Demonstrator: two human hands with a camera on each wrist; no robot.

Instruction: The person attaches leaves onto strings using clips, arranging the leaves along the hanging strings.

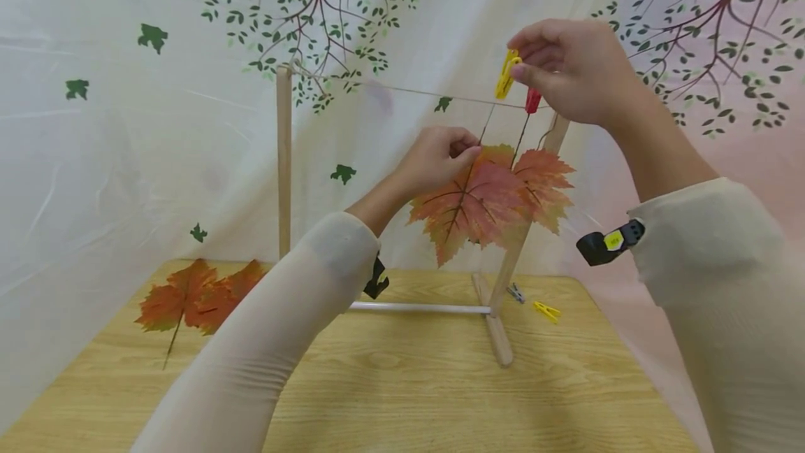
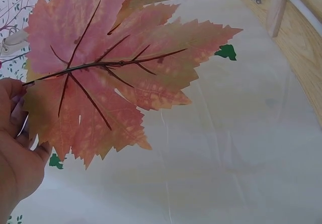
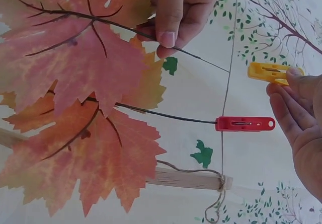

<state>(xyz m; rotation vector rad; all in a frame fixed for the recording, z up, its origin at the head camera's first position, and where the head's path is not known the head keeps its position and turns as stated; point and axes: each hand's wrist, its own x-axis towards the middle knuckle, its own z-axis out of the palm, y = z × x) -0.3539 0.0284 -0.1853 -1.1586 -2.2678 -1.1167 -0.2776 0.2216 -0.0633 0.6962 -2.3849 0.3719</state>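
Note:
My left hand (image 1: 440, 159) pinches the dark stem of an orange-pink maple leaf (image 1: 472, 194), whose thin stem tip reaches up to the string (image 3: 227, 90). In my right hand (image 1: 572, 72) a yellow clothespin (image 3: 269, 73) is pinched between thumb and fingers, just above the string and apart from it. A red clothespin (image 3: 244, 124) grips the string beside it and holds the stem of a second maple leaf (image 3: 90, 153), which hangs partly behind the first. In the left wrist view the held leaf (image 2: 110, 63) spreads out from the fingertips.
The string runs between two wooden posts (image 1: 284, 159) of a stand with a white crossbar (image 1: 421, 308). On the wooden table (image 1: 377, 383) lie orange leaves (image 1: 182, 296) at left, partly behind the left sleeve. A grey clothespin (image 1: 516, 293) and a yellow clothespin (image 1: 547, 311) lie by the stand's right foot.

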